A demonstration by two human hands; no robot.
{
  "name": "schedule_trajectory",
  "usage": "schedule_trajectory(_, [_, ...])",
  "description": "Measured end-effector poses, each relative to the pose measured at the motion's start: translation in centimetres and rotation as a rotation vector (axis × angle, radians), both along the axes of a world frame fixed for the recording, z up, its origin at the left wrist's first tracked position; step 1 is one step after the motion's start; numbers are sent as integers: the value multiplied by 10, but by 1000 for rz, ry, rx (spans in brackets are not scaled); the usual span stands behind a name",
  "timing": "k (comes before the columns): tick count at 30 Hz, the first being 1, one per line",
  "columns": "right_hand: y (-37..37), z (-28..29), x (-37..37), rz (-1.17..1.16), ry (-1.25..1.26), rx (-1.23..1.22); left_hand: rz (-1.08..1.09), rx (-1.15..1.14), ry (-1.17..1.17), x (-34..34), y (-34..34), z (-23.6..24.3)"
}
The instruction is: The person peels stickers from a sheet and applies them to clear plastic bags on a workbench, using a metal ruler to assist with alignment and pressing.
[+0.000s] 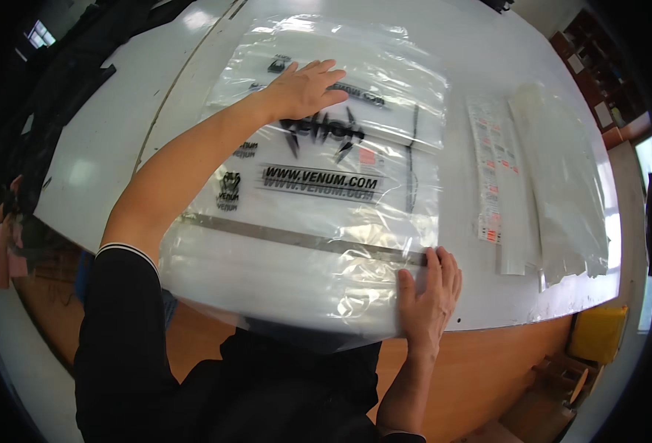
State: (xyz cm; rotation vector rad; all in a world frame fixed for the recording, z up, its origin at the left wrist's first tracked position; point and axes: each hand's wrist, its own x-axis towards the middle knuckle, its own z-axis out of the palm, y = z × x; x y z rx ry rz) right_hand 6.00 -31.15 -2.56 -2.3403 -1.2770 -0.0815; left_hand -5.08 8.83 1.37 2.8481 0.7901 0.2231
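Note:
A stack of clear plastic bags with black printing lies flat on the white table, its near end reaching over the front edge. My left hand rests palm down on the far part of the bags, fingers spread. Across their nearer part runs a long flat grey strip, which looks like a metal ruler. At the strip's right end, my right hand lies over the edge of the bags, fingers stretched out and thumb apart. Whether its fingertips press on the strip or only on the plastic is hard to tell.
Right of the bags, the white table holds a sheet with small orange-red labels and a larger piece of translucent plastic. Dark material lies along the left side. Below the table's right corner is a yellow container.

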Motion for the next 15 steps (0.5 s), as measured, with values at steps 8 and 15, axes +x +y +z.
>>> schedule_trajectory(8, [-8, -1, 9, -3, 54, -35, -98, -28, -9, -164, -136, 4])
schedule_trajectory(15, [-14, 25, 45, 287, -39, -87, 5, 67, 102, -242, -194, -23])
